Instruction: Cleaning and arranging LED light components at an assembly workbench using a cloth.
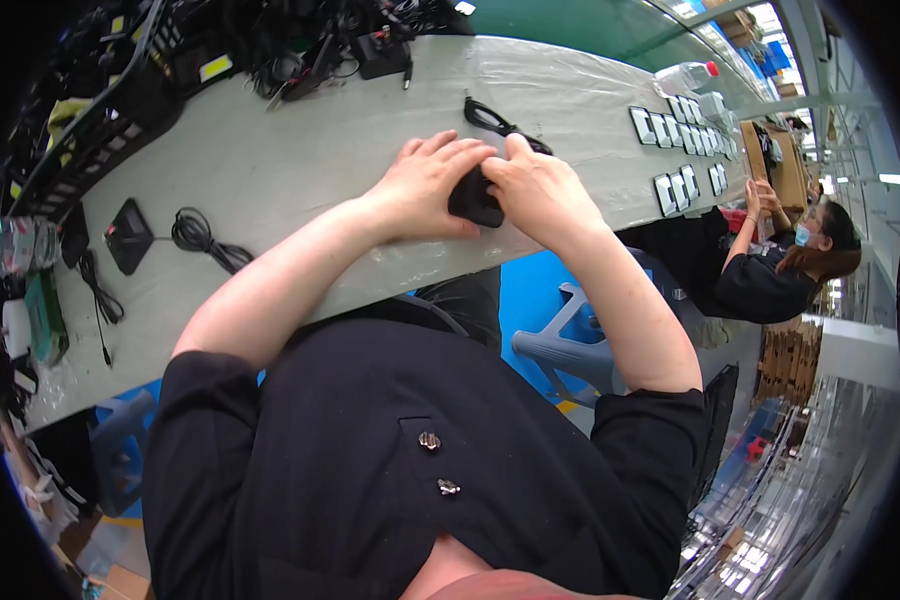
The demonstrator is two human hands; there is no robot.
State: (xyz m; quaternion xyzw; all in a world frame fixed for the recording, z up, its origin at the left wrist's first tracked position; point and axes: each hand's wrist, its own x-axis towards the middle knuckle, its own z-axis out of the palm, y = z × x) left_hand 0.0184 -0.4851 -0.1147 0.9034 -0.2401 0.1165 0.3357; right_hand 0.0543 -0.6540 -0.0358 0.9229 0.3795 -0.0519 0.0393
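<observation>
A small black box-shaped device (476, 198) rests on the covered table between my hands. My left hand (428, 190) wraps its left side, fingers over the far edge and thumb along the near edge. From the right, my right hand (545, 195) closes on the device's top and right side, fingers bent; its fingertips are partly hidden. Just beyond my hands lies a coiled black cable (488, 118), which seems to run to the device, though the join is covered.
To the left lie another black device (128, 236) and its coiled cable (208, 240). A black basket (120, 120) stands far left, beside a heap of black adapters and cables (315, 55). Rows of white-and-black pieces (685, 130), a bottle (685, 78) and a masked co-worker (770, 255) are right.
</observation>
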